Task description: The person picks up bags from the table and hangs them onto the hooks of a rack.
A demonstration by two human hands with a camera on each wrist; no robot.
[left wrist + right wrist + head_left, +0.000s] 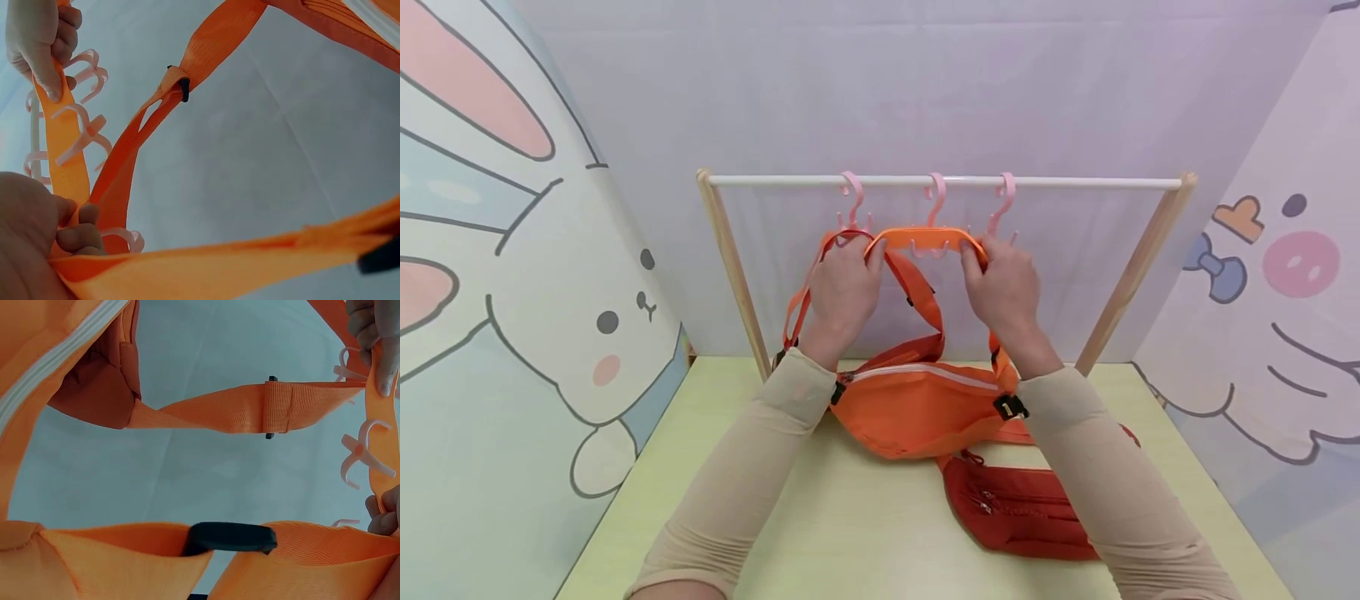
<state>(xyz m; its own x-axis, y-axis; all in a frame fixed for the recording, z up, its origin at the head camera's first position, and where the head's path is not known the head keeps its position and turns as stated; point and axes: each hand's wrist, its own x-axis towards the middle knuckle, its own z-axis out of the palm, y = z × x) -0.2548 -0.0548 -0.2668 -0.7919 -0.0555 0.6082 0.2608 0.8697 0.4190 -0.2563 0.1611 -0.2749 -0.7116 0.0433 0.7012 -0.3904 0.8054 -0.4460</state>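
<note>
An orange waist bag [917,408] with a pale zipper hangs below both hands by its strap [936,239]. My left hand [846,283] pinches the strap on the left, close under the left pink hook [853,204]. On the right, my right hand [1006,283] grips the same strap, thumb along it. Between the hands the strap runs taut across the middle pink hook [937,200], whose lower prongs show in front of it. Another orange-red bag strap [917,287] hangs at the left hook; its bag is mostly hidden behind the front one. Black buckles [1011,407] sit on the front bag's strap.
A white rail [775,181] on wooden legs [1138,267] carries the hooks, including a right pink hook [1006,200]. A dark red waist bag [1018,517] lies on the pale table [842,533], partly under the right forearm. Cartoon-printed panels [587,300] flank the table.
</note>
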